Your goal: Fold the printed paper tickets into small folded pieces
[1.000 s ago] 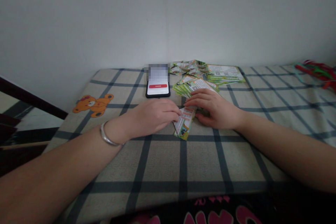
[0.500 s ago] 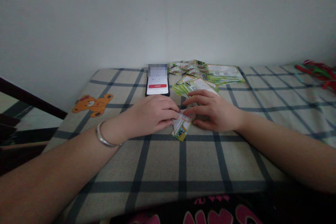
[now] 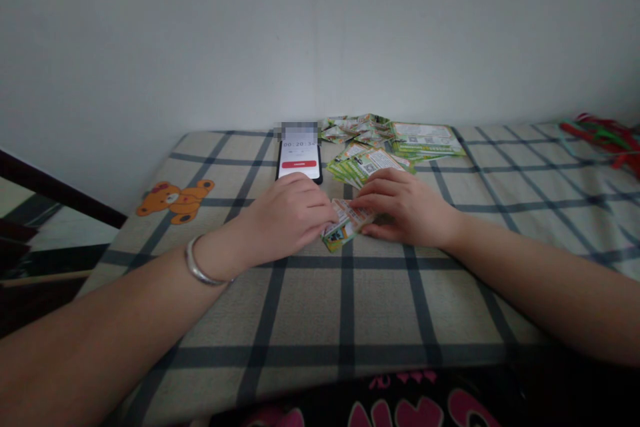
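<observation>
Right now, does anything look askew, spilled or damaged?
Nothing looks spilled or torn, but the leaflets beyond the right hand are fanned askew, unlike the neater stack farther back, and the tablecloth looks rumpled at right.

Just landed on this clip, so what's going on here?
A person has both bare hands at a printed leaflet on a checked tablecloth: the left hand at its left side, the right hand over its right. Just beyond lie some fanned leaflets; nearer the wall are folded leaflets and a flat stack. A lit phone lies past the left hand.
</observation>
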### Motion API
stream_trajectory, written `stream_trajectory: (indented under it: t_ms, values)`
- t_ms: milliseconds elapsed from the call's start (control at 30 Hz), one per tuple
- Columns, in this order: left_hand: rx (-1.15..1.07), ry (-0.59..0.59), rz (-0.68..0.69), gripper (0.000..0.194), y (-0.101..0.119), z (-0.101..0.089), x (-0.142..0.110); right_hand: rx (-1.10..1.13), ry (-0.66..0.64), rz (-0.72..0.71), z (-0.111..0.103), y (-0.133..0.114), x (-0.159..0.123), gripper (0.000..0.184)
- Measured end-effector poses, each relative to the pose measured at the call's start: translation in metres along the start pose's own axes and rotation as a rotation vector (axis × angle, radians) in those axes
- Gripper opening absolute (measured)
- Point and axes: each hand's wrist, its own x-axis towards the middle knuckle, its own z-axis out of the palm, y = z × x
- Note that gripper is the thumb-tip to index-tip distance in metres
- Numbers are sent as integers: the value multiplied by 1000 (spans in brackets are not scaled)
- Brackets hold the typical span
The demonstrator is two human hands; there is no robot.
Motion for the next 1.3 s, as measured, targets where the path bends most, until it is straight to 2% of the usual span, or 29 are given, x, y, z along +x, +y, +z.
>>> stream_trajectory:
  t_ms: [200, 367, 600, 900, 1133, 1300]
  values:
    - [-58, -45, -40, 19, 4, 1, 0, -64, 34, 60, 2, -3, -1, 47]
    - [-34, -99, -105, 22, 8, -2, 1, -59, 50, 47, 2, -5, 0, 47]
    - [20, -112, -99, 25, 11, -5, 1, -48, 6, 17, -1, -6, 0, 47]
    - [-5, -142, -133, 27, 12, -4, 1, -62, -28, -101, -4, -7, 1, 32]
    - [17, -137, -141, 21, 13, -2, 2, -59, -71, -89, -7, -11, 2, 31]
    - [16, -120, -130, 17, 14, -1, 3, -97, -42, -88, -9, -14, 2, 31]
